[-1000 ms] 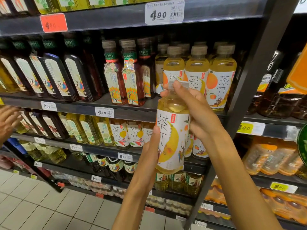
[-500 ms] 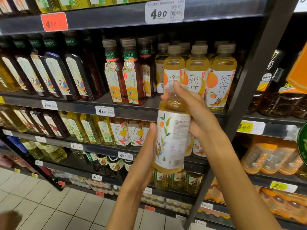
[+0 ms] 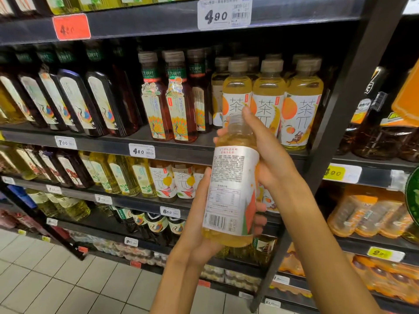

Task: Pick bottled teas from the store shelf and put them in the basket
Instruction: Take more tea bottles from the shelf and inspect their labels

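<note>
Yellow tea bottle point(image 3: 231, 191) is held upright before the shelf point(image 3: 181, 148), left hand point(image 3: 199, 230) cupping its base, right hand point(image 3: 269, 162) wrapped round its shoulder. Behind stand matching bottles point(image 3: 301, 109), dark bottles point(image 3: 74, 98) farther left.

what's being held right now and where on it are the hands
A yellow tea bottle, held in both hands: the left hand cups its lower body and base, and the right hand grips its neck and shoulder.
</note>
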Action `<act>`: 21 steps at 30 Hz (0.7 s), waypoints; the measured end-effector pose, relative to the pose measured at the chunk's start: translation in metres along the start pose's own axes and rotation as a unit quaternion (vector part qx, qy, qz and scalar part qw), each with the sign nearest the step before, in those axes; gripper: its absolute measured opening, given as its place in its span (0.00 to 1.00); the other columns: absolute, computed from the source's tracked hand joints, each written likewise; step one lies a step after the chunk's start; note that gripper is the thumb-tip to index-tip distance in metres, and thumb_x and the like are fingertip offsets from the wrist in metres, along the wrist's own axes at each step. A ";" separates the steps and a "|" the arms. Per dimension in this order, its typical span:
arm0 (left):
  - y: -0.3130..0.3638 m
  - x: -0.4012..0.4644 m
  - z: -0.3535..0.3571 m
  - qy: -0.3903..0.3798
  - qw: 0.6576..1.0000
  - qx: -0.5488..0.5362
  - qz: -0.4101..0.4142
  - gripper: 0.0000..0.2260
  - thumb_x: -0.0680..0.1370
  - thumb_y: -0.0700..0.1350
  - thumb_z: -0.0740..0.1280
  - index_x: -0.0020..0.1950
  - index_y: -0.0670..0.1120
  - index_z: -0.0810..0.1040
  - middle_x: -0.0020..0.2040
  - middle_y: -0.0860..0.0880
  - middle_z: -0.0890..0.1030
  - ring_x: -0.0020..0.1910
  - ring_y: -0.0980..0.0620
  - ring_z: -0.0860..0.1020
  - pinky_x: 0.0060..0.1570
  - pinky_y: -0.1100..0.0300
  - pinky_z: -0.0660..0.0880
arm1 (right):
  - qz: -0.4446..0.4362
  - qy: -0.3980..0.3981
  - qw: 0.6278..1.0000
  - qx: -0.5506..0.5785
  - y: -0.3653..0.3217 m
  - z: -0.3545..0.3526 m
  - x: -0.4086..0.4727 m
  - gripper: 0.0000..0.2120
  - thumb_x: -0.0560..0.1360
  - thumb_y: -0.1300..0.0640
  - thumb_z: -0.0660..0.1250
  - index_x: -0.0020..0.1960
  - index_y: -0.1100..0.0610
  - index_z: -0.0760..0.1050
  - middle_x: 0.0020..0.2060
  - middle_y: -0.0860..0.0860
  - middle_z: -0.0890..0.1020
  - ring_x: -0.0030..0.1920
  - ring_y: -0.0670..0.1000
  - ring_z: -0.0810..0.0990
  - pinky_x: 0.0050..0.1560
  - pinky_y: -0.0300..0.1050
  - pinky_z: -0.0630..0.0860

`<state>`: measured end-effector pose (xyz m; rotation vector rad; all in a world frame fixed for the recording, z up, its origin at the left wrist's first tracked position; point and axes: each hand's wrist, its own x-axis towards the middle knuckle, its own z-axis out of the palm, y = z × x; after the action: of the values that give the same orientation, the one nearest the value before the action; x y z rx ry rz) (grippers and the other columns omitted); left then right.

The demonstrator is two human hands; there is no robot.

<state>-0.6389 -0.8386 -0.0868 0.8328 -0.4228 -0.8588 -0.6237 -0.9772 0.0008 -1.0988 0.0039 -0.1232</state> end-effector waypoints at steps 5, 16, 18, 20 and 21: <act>0.004 0.003 -0.002 0.069 0.986 0.121 0.087 0.28 0.78 0.64 0.55 0.73 0.51 0.68 0.66 0.48 0.77 0.66 0.49 0.75 0.64 0.54 0.72 | -0.080 0.038 0.989 -0.116 -0.005 0.000 0.004 0.19 0.77 0.45 0.65 0.57 0.60 0.77 0.40 0.51 0.86 0.40 0.46 0.83 0.40 0.38 0.78; 0.004 0.007 -0.001 -0.067 0.988 -0.141 -0.019 0.28 0.73 0.54 0.71 0.60 0.32 0.75 0.47 0.36 0.79 0.42 0.40 0.79 0.45 0.51 0.77 | -0.013 -0.079 0.997 -0.002 0.004 -0.003 0.016 0.16 0.73 0.48 0.67 0.56 0.56 0.77 0.50 0.55 0.85 0.52 0.53 0.83 0.54 0.46 0.79; 0.005 0.006 -0.002 -0.069 0.990 -0.125 -0.020 0.30 0.68 0.55 0.75 0.58 0.33 0.78 0.47 0.36 0.82 0.43 0.40 0.82 0.46 0.50 0.80 | -0.024 -0.073 0.997 0.012 0.006 0.001 0.019 0.12 0.76 0.49 0.65 0.54 0.55 0.77 0.47 0.55 0.85 0.49 0.53 0.84 0.50 0.45 0.80; 0.004 0.007 -0.005 -0.032 0.995 -0.094 -0.007 0.32 0.68 0.58 0.74 0.60 0.35 0.78 0.50 0.36 0.82 0.47 0.41 0.82 0.48 0.49 0.80 | -0.040 -0.055 0.998 0.001 0.004 0.001 0.020 0.10 0.76 0.50 0.66 0.49 0.55 0.81 0.44 0.54 0.86 0.46 0.51 0.85 0.47 0.44 0.81; 0.004 0.008 -0.008 0.010 0.998 -0.058 0.017 0.33 0.71 0.61 0.70 0.64 0.37 0.76 0.54 0.38 0.82 0.51 0.41 0.82 0.50 0.50 0.80 | -0.049 -0.046 0.998 -0.018 0.002 0.001 0.020 0.10 0.76 0.49 0.66 0.48 0.55 0.81 0.43 0.53 0.86 0.45 0.50 0.84 0.47 0.44 0.81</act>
<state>-0.6269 -0.8402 -0.0883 0.7253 -0.3655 -0.8343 -0.6030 -0.9773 0.0008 -1.1406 -0.1299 -0.1611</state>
